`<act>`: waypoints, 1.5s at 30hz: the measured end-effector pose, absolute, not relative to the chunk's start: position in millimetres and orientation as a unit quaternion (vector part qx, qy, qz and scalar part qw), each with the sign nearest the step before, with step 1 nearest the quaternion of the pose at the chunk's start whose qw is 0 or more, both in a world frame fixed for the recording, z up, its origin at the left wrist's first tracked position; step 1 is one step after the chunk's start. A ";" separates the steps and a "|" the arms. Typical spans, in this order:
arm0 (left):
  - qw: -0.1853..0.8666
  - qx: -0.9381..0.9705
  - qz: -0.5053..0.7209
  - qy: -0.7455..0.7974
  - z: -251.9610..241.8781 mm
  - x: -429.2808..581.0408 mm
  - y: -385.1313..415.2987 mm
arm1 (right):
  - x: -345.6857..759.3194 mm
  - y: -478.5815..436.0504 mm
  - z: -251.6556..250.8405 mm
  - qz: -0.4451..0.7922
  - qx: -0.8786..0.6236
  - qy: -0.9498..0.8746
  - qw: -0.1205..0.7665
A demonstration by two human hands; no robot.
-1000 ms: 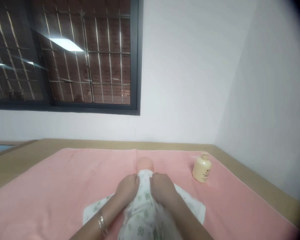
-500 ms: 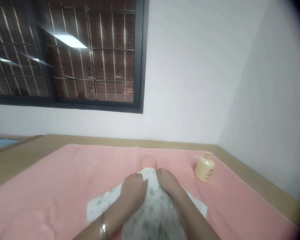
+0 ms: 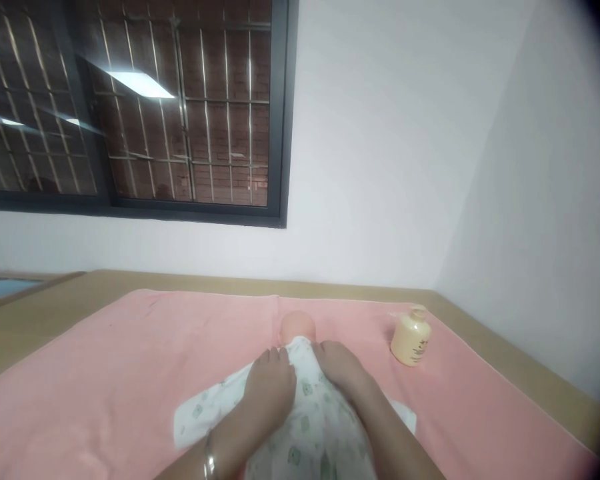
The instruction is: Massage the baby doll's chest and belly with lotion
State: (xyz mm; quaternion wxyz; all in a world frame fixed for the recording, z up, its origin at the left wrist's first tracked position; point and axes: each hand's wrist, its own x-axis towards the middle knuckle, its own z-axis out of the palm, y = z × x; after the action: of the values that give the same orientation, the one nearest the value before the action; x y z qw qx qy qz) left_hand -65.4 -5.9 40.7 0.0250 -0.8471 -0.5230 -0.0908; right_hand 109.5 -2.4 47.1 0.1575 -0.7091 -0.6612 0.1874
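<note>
A baby doll point(image 3: 298, 325) lies on a pink cloth point(image 3: 130, 360), its smooth, bare head away from me and its face not visible. Over its body is a white garment point(image 3: 305, 413) with green prints, the sleeves spread to both sides. My left hand point(image 3: 271, 383), with a silvery bracelet at the wrist, rests on the garment at the left shoulder, fingers curled over it. At the right shoulder, close to the neck, my right hand point(image 3: 337, 363) is likewise closed over the garment. Its fingertips are partly hidden.
A cream-coloured bottle point(image 3: 411, 339) with dark lettering stands on the cloth at the right. The cloth covers a tan surface point(image 3: 55, 303) that meets a white wall point(image 3: 370, 167). Upper left is a dark-framed window point(image 3: 283, 133) with bars behind it. Something blue point(image 3: 3, 288) shows at the far left.
Both hands stay at the doll's shoulders, with only a slight shift. My left thumb has drawn closer to the hand. The bottle stands in the same place.
</note>
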 end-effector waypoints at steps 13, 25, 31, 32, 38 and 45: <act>-0.126 -0.827 -0.183 -0.517 31.6 -75.6 23.9 | 78.1 -27.9 62.3 0.017 -0.688 -0.718 0.107; -0.072 -0.833 -0.144 -0.530 37.7 -70.1 7.2 | 91.9 -8.7 46.7 0.052 -0.710 -0.696 0.091; -0.164 -0.829 -0.174 -0.506 36.6 -78.4 20.6 | 80.4 -25.0 57.3 0.011 -0.691 -0.718 0.081; -0.148 -0.831 -0.173 -0.508 36.3 -77.1 18.4 | 80.9 -23.7 56.8 0.013 -0.693 -0.717 0.080; 0.009 -0.851 -0.125 -0.509 34.6 -63.9 -5.9 | 93.3 -2.4 44.3 0.087 -0.721 -0.679 0.106; -0.045 -0.838 -0.149 -0.522 33.9 -68.7 6.4 | 89.2 -13.4 47.2 -0.009 -0.680 -0.731 0.057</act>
State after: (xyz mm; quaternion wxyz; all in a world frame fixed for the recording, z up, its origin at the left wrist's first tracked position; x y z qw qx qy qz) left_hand -68.7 6.4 33.9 -0.0453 -0.8384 -0.5222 -0.1494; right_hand 89.2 -13.4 47.2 0.0566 -0.6802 -0.7308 -0.0085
